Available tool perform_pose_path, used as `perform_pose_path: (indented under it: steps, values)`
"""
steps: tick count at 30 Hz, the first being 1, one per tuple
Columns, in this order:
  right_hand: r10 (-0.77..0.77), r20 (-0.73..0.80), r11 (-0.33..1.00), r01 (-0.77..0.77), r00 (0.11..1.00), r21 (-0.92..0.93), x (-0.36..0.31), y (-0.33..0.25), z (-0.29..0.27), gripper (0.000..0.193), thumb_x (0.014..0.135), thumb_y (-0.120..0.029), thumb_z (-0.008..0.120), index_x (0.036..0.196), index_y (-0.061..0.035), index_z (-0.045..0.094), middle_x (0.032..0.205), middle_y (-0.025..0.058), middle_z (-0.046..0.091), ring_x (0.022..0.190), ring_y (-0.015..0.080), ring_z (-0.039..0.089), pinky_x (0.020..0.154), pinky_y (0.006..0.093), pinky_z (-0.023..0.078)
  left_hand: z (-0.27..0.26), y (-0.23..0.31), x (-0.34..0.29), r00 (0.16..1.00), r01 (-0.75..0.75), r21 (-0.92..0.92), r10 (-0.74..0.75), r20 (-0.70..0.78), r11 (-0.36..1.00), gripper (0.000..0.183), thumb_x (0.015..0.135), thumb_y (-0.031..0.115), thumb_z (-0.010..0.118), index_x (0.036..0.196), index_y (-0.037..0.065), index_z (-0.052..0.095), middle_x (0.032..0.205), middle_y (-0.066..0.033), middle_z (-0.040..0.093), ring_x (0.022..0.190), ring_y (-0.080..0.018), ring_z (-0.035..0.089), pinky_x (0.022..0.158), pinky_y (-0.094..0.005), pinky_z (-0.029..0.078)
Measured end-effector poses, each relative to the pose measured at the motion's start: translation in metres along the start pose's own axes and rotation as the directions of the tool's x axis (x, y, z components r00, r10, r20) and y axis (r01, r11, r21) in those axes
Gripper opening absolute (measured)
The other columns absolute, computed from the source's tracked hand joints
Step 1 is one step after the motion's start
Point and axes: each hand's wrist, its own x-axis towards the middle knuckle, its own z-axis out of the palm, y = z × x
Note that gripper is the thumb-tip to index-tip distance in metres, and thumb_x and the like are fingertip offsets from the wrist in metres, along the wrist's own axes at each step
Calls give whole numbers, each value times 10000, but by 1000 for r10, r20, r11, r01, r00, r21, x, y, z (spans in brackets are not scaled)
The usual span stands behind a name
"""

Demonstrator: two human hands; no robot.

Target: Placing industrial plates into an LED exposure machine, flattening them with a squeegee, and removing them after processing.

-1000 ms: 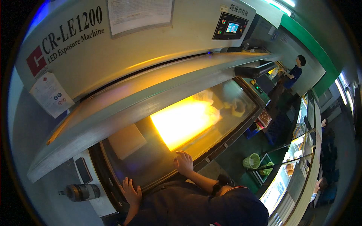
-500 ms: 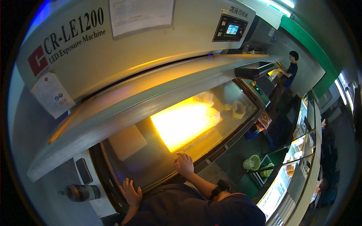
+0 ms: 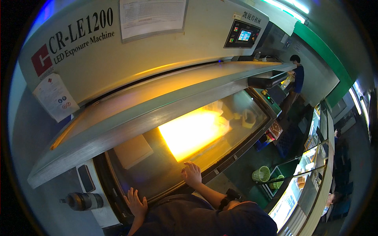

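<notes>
My left hand (image 3: pixel 136 203) lies with its fingers spread on the dark frame (image 3: pixel 108 185) at the near left of a glass bed. To its right, my right hand (image 3: pixel 191 174) rests at the near edge of the glass, fingers loosely bent and holding nothing. Just beyond its fingertips a rectangular panel (image 3: pixel 193 133) glows bright yellow-white. Left of the glow is a pale rectangular sheet or block (image 3: pixel 133 152). The glass bed (image 3: pixel 157 169) spreads beneath a long raised lid (image 3: pixel 134 114).
A dark bottle (image 3: pixel 83 201) and a phone (image 3: pixel 85 177) lie on the ledge at left. A control screen (image 3: pixel 245 35) is on the machine's upper panel. Green baskets (image 3: pixel 261 174) stand at right beside a lit table (image 3: pixel 284 204). A co-worker (image 3: pixel 296 82) stands at the far right.
My view has shifted slightly, so the machine sits a little lower. The far co-worker has moved left and turned. My hands stay almost in place.
</notes>
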Motion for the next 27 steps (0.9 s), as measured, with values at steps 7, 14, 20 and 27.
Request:
perform_pose_path:
  steps: [7,14,20,27]
  values:
    - [-10,-10,1000,10,1000,-12,0,1,-1,76,788,-178,646,864,-173,649,1216,58,577,1217,301,517,985,467,396,3,-1,0,1000,-14,2,14,-16,1000,544,817,277,623,1285,24,510,1446,-193,428,1379,-361,364,1158,-594,169]
    - [8,-3,1000,-8,1000,-2,0,-1,-2,61,791,-182,653,851,-168,650,1222,57,579,1219,294,518,987,469,396,10,-6,-4,999,-36,12,36,-41,999,545,816,264,629,1290,24,508,1446,-188,427,1381,-363,361,1156,-598,170]
    - [-9,-19,1000,9,1000,-12,0,0,0,50,790,-186,661,828,-156,651,1214,57,584,1209,294,525,980,463,404,9,-7,-5,999,-30,3,30,-31,1000,536,826,254,636,1293,23,510,1449,-180,428,1386,-359,355,1159,-596,167]
    - [-14,-35,1000,14,999,0,1,0,1,57,781,-172,661,835,-156,655,1208,59,585,1207,301,526,978,471,408,2,-1,0,999,-27,-3,27,-33,1000,538,821,256,640,1292,29,512,1444,-188,433,1384,-358,359,1160,-587,171]
